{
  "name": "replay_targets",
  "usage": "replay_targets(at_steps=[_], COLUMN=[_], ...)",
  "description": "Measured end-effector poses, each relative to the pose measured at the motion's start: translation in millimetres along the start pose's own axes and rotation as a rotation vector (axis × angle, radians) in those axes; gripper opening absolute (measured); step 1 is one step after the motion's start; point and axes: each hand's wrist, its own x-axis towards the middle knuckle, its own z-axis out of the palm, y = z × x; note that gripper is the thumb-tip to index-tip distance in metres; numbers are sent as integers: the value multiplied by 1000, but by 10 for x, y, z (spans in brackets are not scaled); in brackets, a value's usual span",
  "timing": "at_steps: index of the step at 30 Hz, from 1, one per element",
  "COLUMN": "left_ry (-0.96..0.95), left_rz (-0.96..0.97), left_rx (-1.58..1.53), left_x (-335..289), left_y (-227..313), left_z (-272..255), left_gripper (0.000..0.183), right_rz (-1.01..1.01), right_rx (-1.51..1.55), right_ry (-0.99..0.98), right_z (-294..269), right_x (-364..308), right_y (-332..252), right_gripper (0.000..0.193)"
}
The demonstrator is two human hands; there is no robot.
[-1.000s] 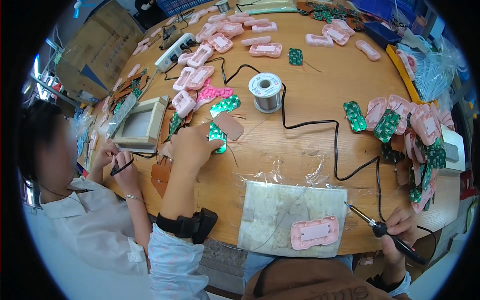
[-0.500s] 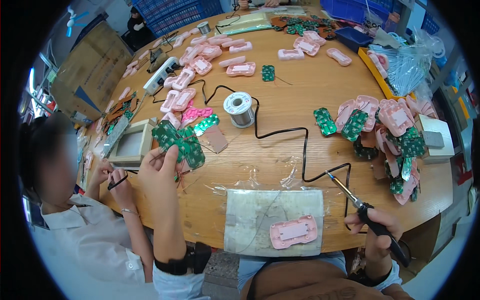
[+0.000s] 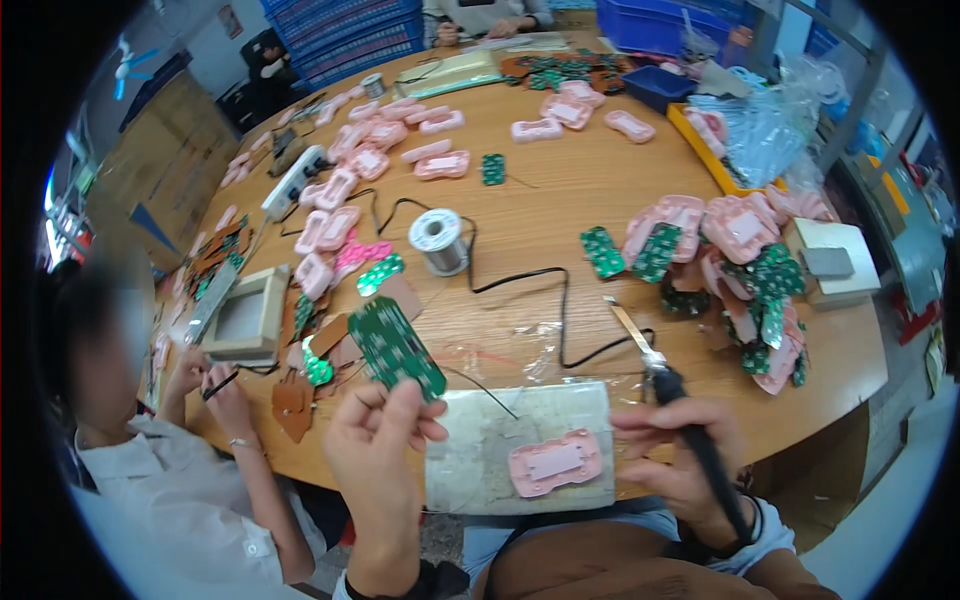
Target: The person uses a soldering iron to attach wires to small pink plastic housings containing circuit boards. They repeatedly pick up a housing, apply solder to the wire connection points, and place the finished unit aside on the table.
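Note:
Between the thumb and fingers of my left hand [image 3: 385, 450] is a green circuit board [image 3: 396, 345], tilted and lifted above the table, with a thin dark wire trailing from it toward the right. My right hand [image 3: 685, 450] grips the black handle of a soldering iron [image 3: 668, 385], its metal tip pointing up and away from me. Below and between both hands lies a pink plastic shell [image 3: 555, 463], open side up. It rests on a pale, film-covered work mat [image 3: 465, 470] at the table's near edge.
A solder wire spool [image 3: 438, 240] stands mid-table, beside the iron's black cord [image 3: 566, 310]. Pink shells and boards are heaped at right [image 3: 745, 290], near a sponge-topped block [image 3: 830, 262]. More shells [image 3: 365, 160] lie far left. A co-worker [image 3: 170, 440] sits close on my left.
My left hand has moved right and nearer with a single board, away from the pile of boards at left. My right hand has brought the soldering iron left, closer to the mat. The view has shifted.

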Motion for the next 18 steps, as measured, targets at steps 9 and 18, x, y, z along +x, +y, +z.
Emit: replay_targets(at_steps=[9, 18], left_ry=[-76, -85], left_rz=[-62, -28], left_rx=[26, 25], left_x=[-419, -537], left_y=[-63, -156], left_z=[369, 409], left_gripper=[13, 14], right_rz=[38, 66], right_rx=[-120, -47], right_ry=[-4, 120], right_z=[150, 162], right_x=[177, 122], right_y=[-103, -86], right_gripper=[47, 36])
